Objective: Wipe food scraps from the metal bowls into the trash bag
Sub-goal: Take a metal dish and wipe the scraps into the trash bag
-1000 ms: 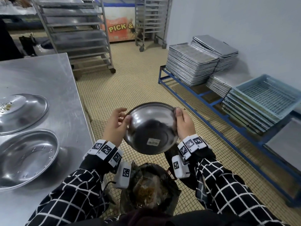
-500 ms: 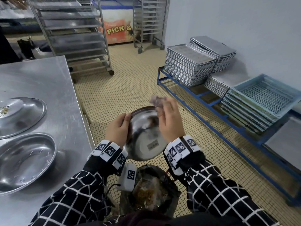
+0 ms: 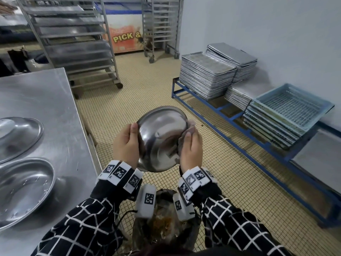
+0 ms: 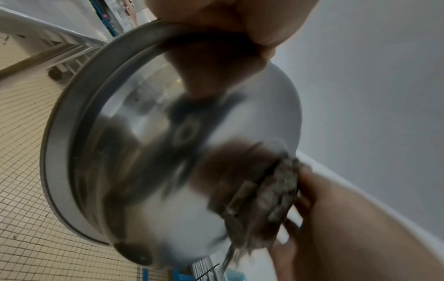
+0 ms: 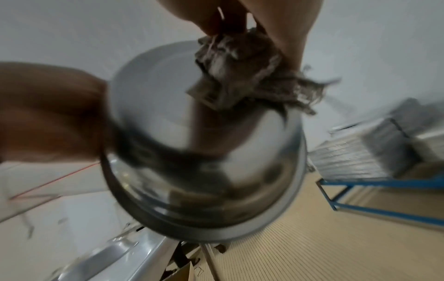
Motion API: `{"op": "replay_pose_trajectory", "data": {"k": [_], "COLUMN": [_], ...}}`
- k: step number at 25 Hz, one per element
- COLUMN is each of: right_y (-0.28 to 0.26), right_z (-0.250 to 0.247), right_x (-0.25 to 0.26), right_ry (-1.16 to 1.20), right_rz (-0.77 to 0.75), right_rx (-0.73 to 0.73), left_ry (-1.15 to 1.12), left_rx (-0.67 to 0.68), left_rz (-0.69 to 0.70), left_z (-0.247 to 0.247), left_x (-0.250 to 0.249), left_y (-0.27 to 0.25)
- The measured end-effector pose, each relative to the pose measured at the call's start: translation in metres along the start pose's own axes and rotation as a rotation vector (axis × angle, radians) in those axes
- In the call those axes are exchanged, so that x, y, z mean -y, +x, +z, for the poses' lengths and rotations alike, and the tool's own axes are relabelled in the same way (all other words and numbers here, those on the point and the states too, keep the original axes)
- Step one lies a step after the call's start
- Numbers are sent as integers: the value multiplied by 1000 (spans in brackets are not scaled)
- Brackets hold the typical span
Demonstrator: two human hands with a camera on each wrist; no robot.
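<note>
Wiping a tilted metal bowl over the trash bag

Left hand grips the metal bowl by its rim; right hand pinches a crumpled rag against the opposite rim. Trash bag sits directly below both wrists. Scraps could miss it if the bowl tips outward
</note>
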State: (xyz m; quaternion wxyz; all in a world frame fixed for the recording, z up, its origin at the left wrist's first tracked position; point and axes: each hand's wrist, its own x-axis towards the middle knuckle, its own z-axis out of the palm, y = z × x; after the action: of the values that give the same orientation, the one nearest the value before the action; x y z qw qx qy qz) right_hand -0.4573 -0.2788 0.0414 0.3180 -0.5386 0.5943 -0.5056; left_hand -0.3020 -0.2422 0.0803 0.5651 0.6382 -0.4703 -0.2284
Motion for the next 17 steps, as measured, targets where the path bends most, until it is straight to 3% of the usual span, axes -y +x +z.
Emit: {"op": "replay_pose_trajectory", "data": {"k": [3,5,6,8,12,14,17], "right_y": [-12,-9,-3,8,25,18,14], "right_z": [12,18,18,13,-5,-8,-18], "right_x": [8,16,19,22,-2,-16,-14], "right_ry": [-230,-364,-345,-174,337,393,219], "right_rz": [-411,-539,-513,-295,479,556,388], "right_rx": [62,23,6,-14,-23,22,48], "left_ry": [86,98,87,58,-67,-89,25], "left_rx": [40,50,43,23,0,2,24], "left_rz": [36,51,46,17,-41,-61,-96], "left_z": [8,12,13,9,-2,-3,-3], "left_x": [0,-2,-3,-3,3,10,28], "left_y": [-4,-8,-8,-7,-2,1,7]}}
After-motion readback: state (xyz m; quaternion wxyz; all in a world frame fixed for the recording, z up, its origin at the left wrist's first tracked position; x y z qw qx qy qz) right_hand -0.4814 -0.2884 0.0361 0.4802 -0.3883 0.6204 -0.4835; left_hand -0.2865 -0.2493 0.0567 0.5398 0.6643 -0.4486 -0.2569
